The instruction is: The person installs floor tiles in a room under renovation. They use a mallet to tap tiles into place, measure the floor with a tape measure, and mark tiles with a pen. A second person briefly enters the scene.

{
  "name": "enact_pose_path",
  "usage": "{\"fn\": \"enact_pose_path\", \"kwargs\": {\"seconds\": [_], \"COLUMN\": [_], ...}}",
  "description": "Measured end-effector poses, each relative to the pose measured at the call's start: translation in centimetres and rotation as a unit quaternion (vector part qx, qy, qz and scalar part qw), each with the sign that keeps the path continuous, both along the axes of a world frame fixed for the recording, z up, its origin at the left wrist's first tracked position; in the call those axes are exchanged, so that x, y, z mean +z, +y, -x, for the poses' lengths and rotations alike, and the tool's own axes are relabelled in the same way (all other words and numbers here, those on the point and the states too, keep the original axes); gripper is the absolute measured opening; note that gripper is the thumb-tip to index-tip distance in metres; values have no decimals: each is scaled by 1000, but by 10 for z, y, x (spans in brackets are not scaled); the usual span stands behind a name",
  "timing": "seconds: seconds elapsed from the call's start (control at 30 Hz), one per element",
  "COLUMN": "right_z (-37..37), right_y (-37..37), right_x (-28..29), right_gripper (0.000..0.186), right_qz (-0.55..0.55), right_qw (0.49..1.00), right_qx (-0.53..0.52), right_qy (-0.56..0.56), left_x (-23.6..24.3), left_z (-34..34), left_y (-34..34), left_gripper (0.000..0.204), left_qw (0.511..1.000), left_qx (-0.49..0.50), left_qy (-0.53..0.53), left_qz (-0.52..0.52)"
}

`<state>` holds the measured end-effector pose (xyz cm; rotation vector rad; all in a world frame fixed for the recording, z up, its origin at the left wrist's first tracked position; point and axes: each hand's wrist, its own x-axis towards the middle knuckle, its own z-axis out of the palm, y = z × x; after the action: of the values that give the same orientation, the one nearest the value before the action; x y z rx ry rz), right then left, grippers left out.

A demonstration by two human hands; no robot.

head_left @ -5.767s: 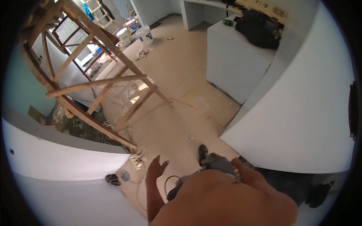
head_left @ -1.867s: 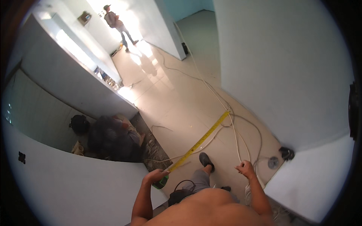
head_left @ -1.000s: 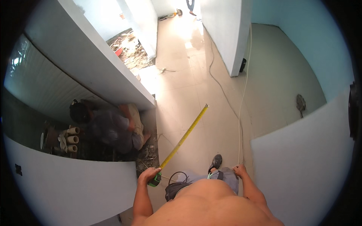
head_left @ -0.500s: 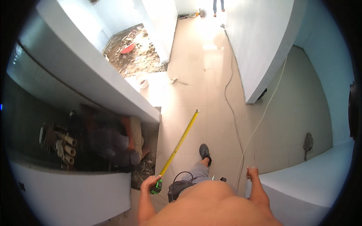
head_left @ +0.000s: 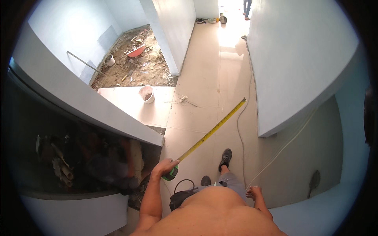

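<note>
My left hand (head_left: 164, 167) is closed around a green and black tape measure (head_left: 171, 173). Its yellow blade (head_left: 212, 133) sticks out stiffly, forward and to the right, over the tiled floor, with the hooked end free in the air. Low on the right, my right hand (head_left: 254, 192) hangs beside my body with the fingers curled in, and I see nothing in it. A pale cable (head_left: 271, 160) runs across the floor just beyond that hand.
A white bucket (head_left: 146, 94) stands at a doorway onto rubble (head_left: 130, 72) with a red basin (head_left: 136, 50). A dark cord (head_left: 240, 129) runs along the tiles (head_left: 197, 114). Walls flank the passage. A crouching person (head_left: 114, 165) is at left, beside pipes; another person's legs (head_left: 247, 8) show far ahead.
The view has moved along the passage, and the bucket looks nearer. My left hand has risen, and the blade has swung rightward. My right hand has moved down and inward.
</note>
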<state>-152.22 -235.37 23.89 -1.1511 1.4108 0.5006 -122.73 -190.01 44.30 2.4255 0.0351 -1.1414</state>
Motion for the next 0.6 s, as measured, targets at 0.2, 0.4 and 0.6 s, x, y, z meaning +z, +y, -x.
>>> {"fn": "enact_pose_path", "kwargs": {"seconds": [0.2,0.4,0.6], "right_z": [-112,-301,-431], "right_y": [-74,-86,-27], "right_x": [-21,26,42], "right_gripper": [29,31,29], "right_qz": [-4,134,178], "right_qw": [999,704,-42], "right_qx": [10,696,974], "right_qy": [36,-44,-131], "left_x": [21,47,32], "left_z": [-48,-26,106], "left_y": [-45,-30,-32], "left_gripper": [70,67,74], "left_qw": [998,976,874], "left_qx": [40,200,480], "left_qy": [-31,-33,-64], "left_qz": [26,75,44]}}
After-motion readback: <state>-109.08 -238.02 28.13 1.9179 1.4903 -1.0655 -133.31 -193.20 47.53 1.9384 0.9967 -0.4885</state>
